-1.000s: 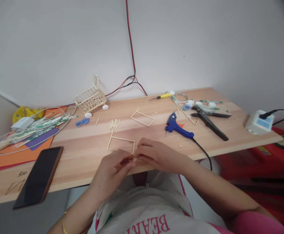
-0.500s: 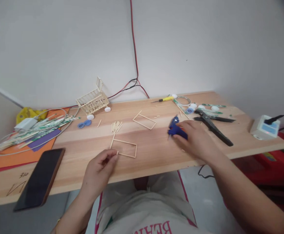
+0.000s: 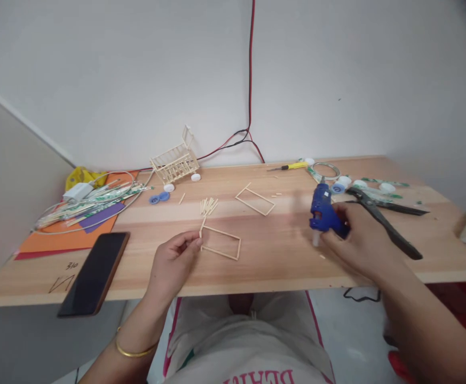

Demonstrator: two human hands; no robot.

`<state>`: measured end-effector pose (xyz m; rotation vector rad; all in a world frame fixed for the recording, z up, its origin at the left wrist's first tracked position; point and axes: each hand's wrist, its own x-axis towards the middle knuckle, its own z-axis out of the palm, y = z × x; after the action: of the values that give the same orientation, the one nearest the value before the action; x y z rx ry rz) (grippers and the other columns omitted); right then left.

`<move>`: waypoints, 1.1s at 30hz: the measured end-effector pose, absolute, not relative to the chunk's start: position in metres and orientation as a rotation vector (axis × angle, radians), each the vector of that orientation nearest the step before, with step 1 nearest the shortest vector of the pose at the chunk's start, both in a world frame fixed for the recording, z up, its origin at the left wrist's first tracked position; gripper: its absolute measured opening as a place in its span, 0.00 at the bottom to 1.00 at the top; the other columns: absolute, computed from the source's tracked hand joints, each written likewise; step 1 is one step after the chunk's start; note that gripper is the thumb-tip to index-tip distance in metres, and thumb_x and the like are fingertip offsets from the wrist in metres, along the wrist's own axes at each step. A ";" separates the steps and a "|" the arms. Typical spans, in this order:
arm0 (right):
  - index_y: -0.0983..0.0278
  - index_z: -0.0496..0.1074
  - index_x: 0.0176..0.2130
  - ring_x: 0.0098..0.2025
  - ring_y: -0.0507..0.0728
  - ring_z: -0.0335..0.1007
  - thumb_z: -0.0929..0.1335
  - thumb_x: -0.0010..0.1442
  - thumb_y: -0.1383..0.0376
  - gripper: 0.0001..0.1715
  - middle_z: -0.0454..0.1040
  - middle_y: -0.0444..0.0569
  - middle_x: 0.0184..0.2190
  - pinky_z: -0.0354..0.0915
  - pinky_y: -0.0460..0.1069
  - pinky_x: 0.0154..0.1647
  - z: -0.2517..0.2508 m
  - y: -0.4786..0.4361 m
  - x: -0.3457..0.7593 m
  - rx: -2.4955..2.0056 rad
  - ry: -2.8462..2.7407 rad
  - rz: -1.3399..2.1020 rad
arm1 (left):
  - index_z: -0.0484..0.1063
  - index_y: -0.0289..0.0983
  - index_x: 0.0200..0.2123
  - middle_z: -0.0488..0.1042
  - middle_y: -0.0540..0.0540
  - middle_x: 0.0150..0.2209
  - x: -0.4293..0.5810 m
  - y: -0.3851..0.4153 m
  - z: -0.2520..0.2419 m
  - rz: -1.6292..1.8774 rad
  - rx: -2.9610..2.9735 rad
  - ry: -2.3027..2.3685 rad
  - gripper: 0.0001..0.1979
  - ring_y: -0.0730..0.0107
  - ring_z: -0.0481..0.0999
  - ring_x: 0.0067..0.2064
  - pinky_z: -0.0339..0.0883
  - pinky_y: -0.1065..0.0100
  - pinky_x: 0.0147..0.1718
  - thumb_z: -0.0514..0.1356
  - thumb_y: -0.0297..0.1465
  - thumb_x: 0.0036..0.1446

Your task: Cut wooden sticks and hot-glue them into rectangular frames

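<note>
Between the fingertips of my left hand (image 3: 176, 261) is one end of a small stick frame (image 3: 221, 232), a rectangle of thin wooden sticks with one side running out past the corner. My right hand (image 3: 353, 237) is closed around the handle of a blue hot glue gun (image 3: 324, 205), its nozzle tilted up and away from me. A second stick frame (image 3: 254, 198) lies flat farther back. Just beyond the held frame sits a small pile of short cut sticks (image 3: 208, 206).
A wooden stick cart (image 3: 174, 165) with white cap wheels stands by the wall. Black-handled cutters (image 3: 388, 224), a yellow craft knife (image 3: 294, 166) and bottle caps (image 3: 339, 188) are right. Leftward are a phone (image 3: 94, 274), coloured paper (image 3: 66, 234) and bagged sticks (image 3: 96, 202).
The glue gun has been lifted in my right hand and its nozzle shows. My left hand has raised the held frame slightly. The camera view has turned left.
</note>
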<state>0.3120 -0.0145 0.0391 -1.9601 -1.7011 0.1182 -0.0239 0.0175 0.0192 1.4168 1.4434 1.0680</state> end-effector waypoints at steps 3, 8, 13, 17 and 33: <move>0.63 0.65 0.41 0.31 0.56 0.68 0.66 0.51 0.65 0.15 0.72 0.48 0.33 0.61 0.48 0.30 0.051 -0.032 0.291 -1.743 -1.733 0.302 | 0.75 0.35 0.33 0.75 0.47 0.30 -0.017 0.015 0.024 1.078 1.474 1.384 0.12 0.72 0.71 0.30 0.63 0.72 0.30 0.62 0.37 0.49; 0.62 0.66 0.36 0.28 0.53 0.65 0.66 0.55 0.57 0.12 0.70 0.46 0.29 0.59 0.47 0.28 0.056 -0.046 0.245 -1.327 -1.924 0.767 | 0.73 0.37 0.31 0.72 0.48 0.31 -0.007 0.006 0.034 1.134 1.757 1.247 0.05 0.73 0.70 0.35 0.62 0.72 0.36 0.59 0.31 0.54; 0.64 0.65 0.31 0.25 0.51 0.60 0.64 0.56 0.49 0.20 0.65 0.45 0.25 0.55 0.46 0.25 0.060 -0.045 0.218 -1.063 -1.887 0.980 | 0.72 0.38 0.33 0.71 0.48 0.33 -0.007 -0.003 0.043 1.179 1.904 1.211 0.04 0.72 0.70 0.36 0.62 0.71 0.36 0.57 0.28 0.56; 0.64 0.64 0.28 0.24 0.50 0.58 0.64 0.56 0.49 0.20 0.63 0.43 0.23 0.53 0.46 0.24 0.060 -0.043 0.213 -1.049 -1.869 1.025 | 0.72 0.38 0.34 0.70 0.48 0.33 -0.007 -0.006 0.047 1.202 1.968 1.215 0.04 0.72 0.70 0.36 0.63 0.71 0.36 0.56 0.28 0.56; 0.64 0.61 0.26 0.24 0.49 0.56 0.65 0.56 0.53 0.18 0.62 0.41 0.22 0.52 0.45 0.24 0.058 -0.039 0.214 -1.177 -1.884 1.071 | 0.72 0.37 0.35 0.70 0.47 0.33 -0.004 -0.007 0.049 1.198 2.104 1.233 0.06 0.71 0.70 0.37 0.63 0.71 0.35 0.56 0.26 0.56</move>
<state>0.2142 -0.0391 0.0580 -1.1770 -1.8839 1.0708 -0.0037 -0.0072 0.0490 2.1036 1.2329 1.1977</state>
